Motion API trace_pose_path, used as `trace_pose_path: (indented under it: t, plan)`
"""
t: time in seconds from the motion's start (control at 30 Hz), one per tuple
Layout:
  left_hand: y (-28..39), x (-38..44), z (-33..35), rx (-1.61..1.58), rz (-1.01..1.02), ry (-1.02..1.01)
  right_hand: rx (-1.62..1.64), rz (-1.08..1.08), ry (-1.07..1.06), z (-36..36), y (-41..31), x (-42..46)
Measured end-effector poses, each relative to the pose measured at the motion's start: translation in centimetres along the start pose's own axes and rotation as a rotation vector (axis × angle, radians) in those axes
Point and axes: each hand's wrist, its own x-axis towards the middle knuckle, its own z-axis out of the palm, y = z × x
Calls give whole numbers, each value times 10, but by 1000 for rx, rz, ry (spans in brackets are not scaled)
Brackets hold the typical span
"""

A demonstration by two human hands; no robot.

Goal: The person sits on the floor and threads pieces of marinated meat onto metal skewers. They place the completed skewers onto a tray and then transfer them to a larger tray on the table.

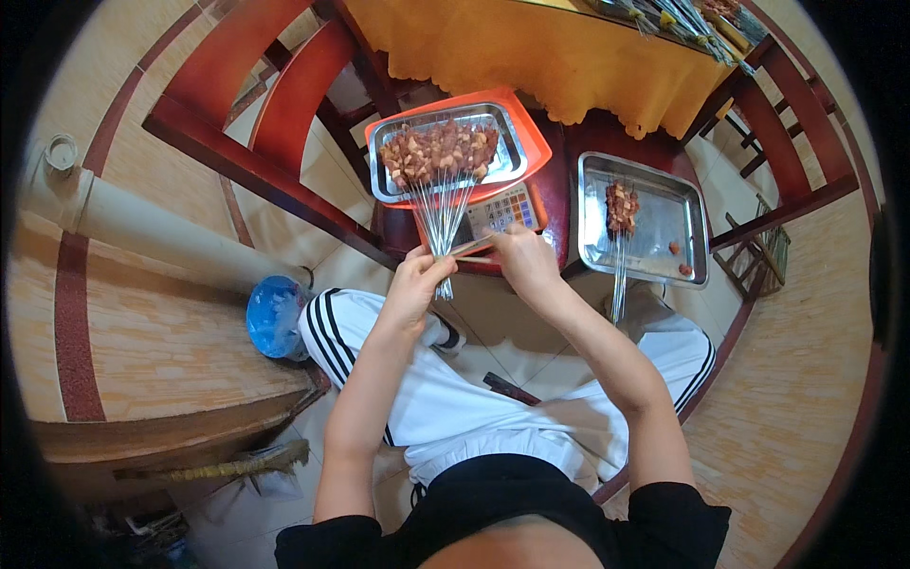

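Note:
My left hand (414, 288) grips a fanned bundle of thin metal skewers (439, 217) near their bare ends. Chunks of raw meat (441, 151) cover the far ends, resting in a small steel tray (517, 158). Between my hands runs a thin pale strip (475, 246), pinched by the fingers of my right hand (527, 262); its material is unclear. The steel tray sits in the orange pan (534, 146) of a digital scale, whose keypad (506, 208) shows just beyond my right hand.
A larger steel tray (590, 249) at right holds a few meat skewers (622, 206) and loose meat bits. Both trays stand over dark red chair seats. Wooden chair backs (263, 163) flank them. Beyond hangs an orange tablecloth (540, 60); a blue bin (274, 320) is by my left knee.

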Motion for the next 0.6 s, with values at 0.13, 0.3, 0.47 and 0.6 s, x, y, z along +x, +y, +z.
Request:
trace_pose_path:
  t: [0.13,0.3,0.47,0.6]
  plan:
    - [-14,-3,-9,-204,62,8,897,355,-717,-12,-35,18]
    - [-30,-42,28,-457,279,235,1436,618,-628,32,-48,16]
    - [-52,-108,40,378,517,308,1549,693,-442,35,-37,2]
    - [-24,-72,3,504,629,485,1546,669,-355,34,-41,-11]
